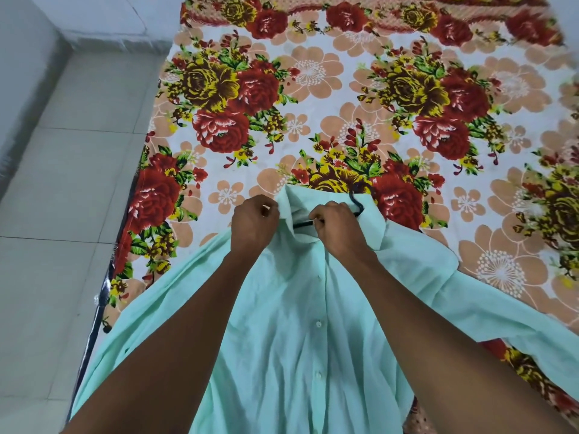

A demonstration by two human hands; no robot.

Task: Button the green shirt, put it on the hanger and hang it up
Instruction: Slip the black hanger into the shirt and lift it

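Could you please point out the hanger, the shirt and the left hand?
hanger [357,200], head view, on its dark hook above the collar.
shirt [297,324], head view, on the buttoned front.
left hand [253,223], head view, on its back, gripping the collar.

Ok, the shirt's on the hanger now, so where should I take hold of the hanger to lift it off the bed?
Probably the black hook, coming from above on the far side of the collar. It is the only hanger part standing clear of the green shirt; the rest lies under cloth. The right hand already pinches the hanger at the neck opening, while the left hand grips the collar.
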